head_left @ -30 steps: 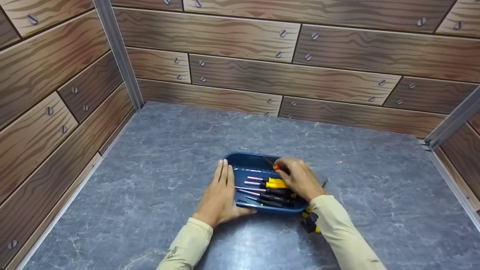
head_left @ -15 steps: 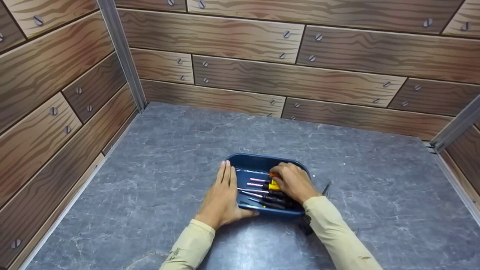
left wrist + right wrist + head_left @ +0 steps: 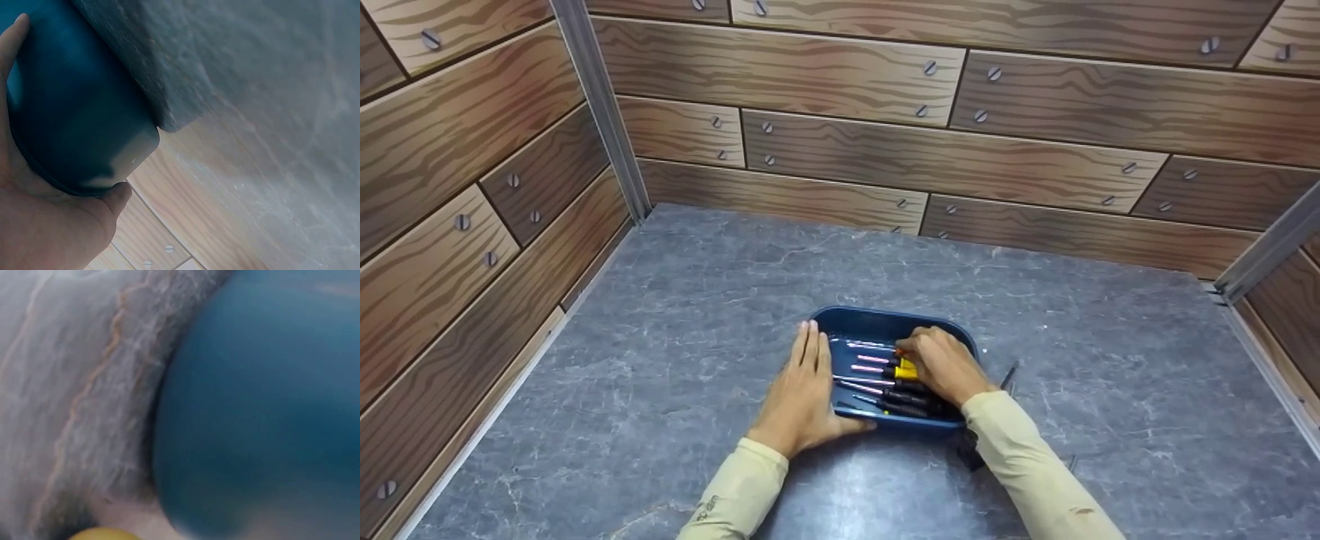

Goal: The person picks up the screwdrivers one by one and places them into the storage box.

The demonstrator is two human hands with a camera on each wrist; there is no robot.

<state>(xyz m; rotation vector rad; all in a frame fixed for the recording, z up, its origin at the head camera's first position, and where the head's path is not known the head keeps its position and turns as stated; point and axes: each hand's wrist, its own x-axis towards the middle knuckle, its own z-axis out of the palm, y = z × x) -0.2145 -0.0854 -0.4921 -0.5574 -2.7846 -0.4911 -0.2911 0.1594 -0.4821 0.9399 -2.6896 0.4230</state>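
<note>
A dark blue plastic tray (image 3: 840, 315) sits on the table in the head view, with several screwdrivers lying side by side inside. Yellow handles (image 3: 906, 373) and black handles (image 3: 906, 399) show, their shafts pointing left. My left hand (image 3: 801, 397) lies along the tray's left end, fingers straight, thumb at the front side. The left wrist view has that thumb (image 3: 117, 197) against the tray's outer wall (image 3: 84, 112). Inside the tray, my right hand (image 3: 949, 364) pinches an orange-handled screwdriver (image 3: 899, 351), low beside the yellow ones. Its fingers hide most of that handle.
A black object (image 3: 971, 455) lies by the tray's front right corner, partly under the right sleeve. Right of the tray, a thin dark metal piece (image 3: 1011, 375) pokes out. A yellow rounded thing (image 3: 104, 534) edges into the right wrist view. Wood-patterned walls (image 3: 810, 135) enclose the table.
My right hand has lowered the orange-handled screwdriver into the tray, beside the yellow-handled ones. The right sleeve now covers more of the black and yellow object outside. My left hand stays at the tray's end.
</note>
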